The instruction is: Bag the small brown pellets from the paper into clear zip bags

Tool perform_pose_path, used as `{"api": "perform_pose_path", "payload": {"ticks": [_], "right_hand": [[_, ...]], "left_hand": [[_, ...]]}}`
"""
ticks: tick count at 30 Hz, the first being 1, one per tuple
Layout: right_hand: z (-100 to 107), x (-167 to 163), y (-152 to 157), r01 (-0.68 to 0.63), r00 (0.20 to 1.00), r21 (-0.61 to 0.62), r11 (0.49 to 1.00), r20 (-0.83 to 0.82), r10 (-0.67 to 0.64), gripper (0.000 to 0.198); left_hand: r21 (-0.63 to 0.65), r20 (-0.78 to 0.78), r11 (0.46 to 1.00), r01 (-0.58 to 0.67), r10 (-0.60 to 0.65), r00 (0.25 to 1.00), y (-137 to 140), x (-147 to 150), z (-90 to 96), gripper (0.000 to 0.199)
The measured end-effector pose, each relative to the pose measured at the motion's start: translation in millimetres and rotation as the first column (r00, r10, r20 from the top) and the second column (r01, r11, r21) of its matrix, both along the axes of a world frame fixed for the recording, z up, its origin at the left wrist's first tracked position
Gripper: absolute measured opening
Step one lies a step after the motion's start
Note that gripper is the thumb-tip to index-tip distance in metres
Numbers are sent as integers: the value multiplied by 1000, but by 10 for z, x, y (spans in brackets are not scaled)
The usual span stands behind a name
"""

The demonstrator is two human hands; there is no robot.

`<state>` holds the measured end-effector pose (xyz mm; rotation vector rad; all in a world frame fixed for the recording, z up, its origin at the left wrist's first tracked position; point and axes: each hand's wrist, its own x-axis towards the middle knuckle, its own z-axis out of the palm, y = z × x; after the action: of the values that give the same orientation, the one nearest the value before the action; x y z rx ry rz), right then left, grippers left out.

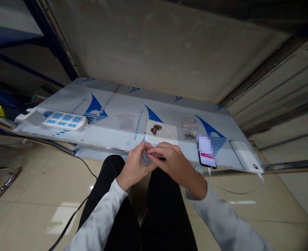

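Above my lap, at the table's front edge, my left hand is closed around a small clear plastic bag. My right hand meets it from the other side, thumb and fingers pinched at the bag's upper edge. A small dark thing shows beneath the right fingers; its kind is unclear. Just beyond my hands, a pile of small brown pieces lies on a white sheet. To the right is a clear zip bag with similar brown pieces inside. Another clear bag lies flat to the left.
A white power strip with blue sockets lies at the table's left. On the right are a phone with a cable and a white power bank. The film-covered table backs onto a wall. A black cable crosses the floor.
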<state>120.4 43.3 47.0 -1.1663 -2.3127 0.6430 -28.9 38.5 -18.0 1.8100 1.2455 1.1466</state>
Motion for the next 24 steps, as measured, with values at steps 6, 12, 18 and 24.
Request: {"api": "perform_pose_path", "payload": {"ticks": [6, 12, 18, 24], "right_hand": [[-183, 78, 294, -26, 999, -42, 999, -23, 25, 19], [-937, 126, 992, 402, 902, 47, 915, 150, -404, 16], [-1130, -13, 1061, 408, 858, 93, 908, 300, -417, 16], [-1064, -62, 1011, 490, 773, 105, 865, 407, -487, 21]], "left_hand": [[-26, 23, 999, -44, 45, 999, 6, 17, -98, 23], [-71, 32, 989, -128, 131, 991, -44, -147, -137, 18], [-102, 27, 982, -160, 164, 986, -36, -306, -130, 18], [-85, 33, 984, -158, 161, 986, 48, -318, -174, 20]]}}
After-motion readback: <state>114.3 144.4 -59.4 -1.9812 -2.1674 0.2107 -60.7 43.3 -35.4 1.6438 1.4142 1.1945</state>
